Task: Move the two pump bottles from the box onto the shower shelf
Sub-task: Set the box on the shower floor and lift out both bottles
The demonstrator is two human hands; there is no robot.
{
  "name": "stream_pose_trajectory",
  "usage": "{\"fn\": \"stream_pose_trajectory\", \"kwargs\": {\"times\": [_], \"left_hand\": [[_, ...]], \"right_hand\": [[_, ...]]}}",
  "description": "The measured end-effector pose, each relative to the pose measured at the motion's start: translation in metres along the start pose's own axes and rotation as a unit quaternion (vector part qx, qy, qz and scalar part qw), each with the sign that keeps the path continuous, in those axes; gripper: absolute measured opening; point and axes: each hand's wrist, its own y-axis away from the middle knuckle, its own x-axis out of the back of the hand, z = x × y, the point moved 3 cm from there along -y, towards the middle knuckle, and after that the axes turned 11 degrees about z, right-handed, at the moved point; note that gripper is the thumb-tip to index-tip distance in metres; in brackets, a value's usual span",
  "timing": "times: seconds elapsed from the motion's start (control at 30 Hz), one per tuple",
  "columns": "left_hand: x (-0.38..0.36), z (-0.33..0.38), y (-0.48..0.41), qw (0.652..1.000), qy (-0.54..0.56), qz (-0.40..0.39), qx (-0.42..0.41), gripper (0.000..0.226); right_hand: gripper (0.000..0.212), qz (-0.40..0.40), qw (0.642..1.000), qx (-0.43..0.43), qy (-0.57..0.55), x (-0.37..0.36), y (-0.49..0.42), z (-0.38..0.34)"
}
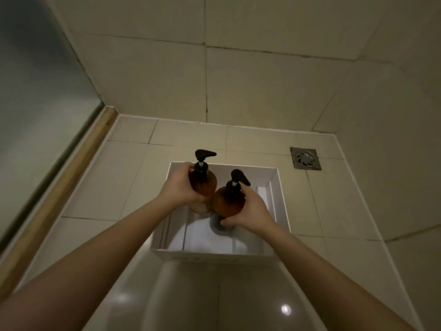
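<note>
1. Just below the middle of the frame, a white box (281, 201) is sitting on the tiled floor (100, 187), and both hands are reaching into it at once.
2. The left hand (177, 187) is wrapping closed around the side of the left bottle (205, 185), an amber pump bottle with a black pump, whose base is still showing inside the box.
3. The right hand (250, 211) is curling shut around the lower body of the right bottle (226, 201), thumb underneath; that bottle is leaning and looks partly raised over the box floor, though how far is hard to tell.
4. The two bottles are touching or nearly touching at mid-body. Lifting them together is risking a knock, which could twist one out of a one-handed grip.
5. Both grips are sitting low or on the side of rounded, probably smooth bodies. If the surfaces are wet, a bottle could be slipping as it is rising, and a fall onto hard tile could crack it or the pump.
6. The pump spouts are pointing toward the right of the frame; catching one on the box wall or pressing a head could be squirting liquid.
7. No shower shelf is showing anywhere in view, so the carry is going to need a turn away, with both hands full.
8. The floor drain (305, 158) at right centre is lying well apart from the box.
</note>
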Motion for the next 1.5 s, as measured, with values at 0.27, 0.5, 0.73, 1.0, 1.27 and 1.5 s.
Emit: {"fn": "stream_pose_trajectory", "kwargs": {"times": [0.27, 0.5, 0.73, 1.0, 1.27, 1.5], "left_hand": [[0.088, 0.072, 0.005, 0.988, 0.143, 0.06, -0.005, 0.07], [0.182, 0.167, 0.01, 0.969, 0.239, 0.042, -0.042, 0.078], [0.25, 0.25, -0.003, 0.96, 0.255, 0.087, -0.081, 0.082], [0.348, 0.379, -0.012, 0.957, 0.263, 0.077, -0.095, 0.076], [0.47, 0.521, -0.012, 0.95, 0.276, 0.089, -0.111, 0.073], [0.572, 0.652, 0.012, 0.949, 0.265, 0.107, -0.133, 0.088]], "right_hand": [[0.077, 0.042, 0.994, 0.021, -0.095, 0.082, -0.01, -0.093], [0.055, 0.075, 0.983, 0.098, -0.139, 0.173, -0.006, -0.21], [0.055, 0.07, 0.981, 0.133, -0.127, 0.236, -0.009, -0.299], [0.049, 0.067, 0.978, 0.162, -0.113, 0.325, -0.006, -0.444], [0.047, 0.085, 0.972, 0.193, -0.1, 0.432, 0.012, -0.601], [0.047, 0.068, 0.973, 0.206, -0.083, 0.528, 0.046, -0.733]]}}
